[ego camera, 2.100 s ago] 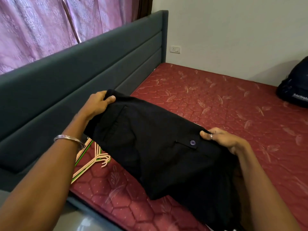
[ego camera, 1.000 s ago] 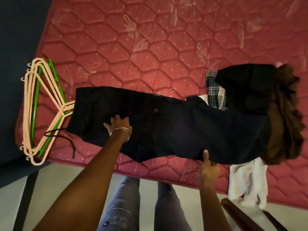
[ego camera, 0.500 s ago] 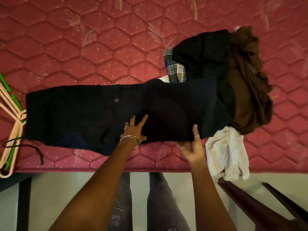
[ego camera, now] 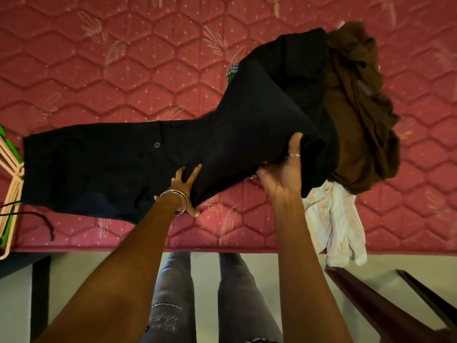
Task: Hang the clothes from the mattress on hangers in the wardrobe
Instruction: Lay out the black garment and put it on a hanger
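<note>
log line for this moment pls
left hand presses black trousers flat on mattress | right hand grips and lifts leg end | hangers untouched

A red quilted mattress (ego camera: pixel 123 58) carries black trousers (ego camera: pixel 99 167), heaped clothes (ego camera: pixel 358 107), and hangers (ego camera: pixel 10 169).

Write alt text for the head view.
Black trousers lie across a red quilted mattress; the right hand lifts the leg end while the left hand presses the middle flat. Brown clothing sits at right, plastic hangers at left.
</note>
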`<control>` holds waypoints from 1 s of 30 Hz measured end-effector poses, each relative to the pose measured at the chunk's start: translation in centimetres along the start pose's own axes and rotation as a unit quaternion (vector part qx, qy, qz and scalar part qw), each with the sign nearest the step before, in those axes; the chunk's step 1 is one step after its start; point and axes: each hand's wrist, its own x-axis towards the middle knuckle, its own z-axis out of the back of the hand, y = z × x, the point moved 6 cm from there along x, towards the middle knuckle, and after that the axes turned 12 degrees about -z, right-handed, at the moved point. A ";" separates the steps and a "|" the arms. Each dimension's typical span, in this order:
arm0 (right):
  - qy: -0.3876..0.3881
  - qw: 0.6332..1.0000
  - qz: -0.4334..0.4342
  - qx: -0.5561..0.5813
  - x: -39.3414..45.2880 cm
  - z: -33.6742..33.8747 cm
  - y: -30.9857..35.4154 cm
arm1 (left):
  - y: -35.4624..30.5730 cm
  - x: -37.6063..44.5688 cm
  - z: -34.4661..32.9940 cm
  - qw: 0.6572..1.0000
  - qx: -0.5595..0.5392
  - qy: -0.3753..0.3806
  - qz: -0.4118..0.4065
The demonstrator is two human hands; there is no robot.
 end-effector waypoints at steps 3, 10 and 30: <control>-0.106 0.985 -0.110 0.080 0.2 1.0 -2.3 | -0.8 -0.4 -0.2 1.000 0.008 0.005 0.012; -0.017 0.999 -0.009 0.035 -0.3 -1.0 -1.2 | -1.6 -1.2 0.0 1.000 0.010 -0.006 0.023; 0.049 0.965 0.256 -0.012 -4.1 -1.8 6.6 | -1.5 -1.2 -0.1 0.999 0.019 -0.031 0.034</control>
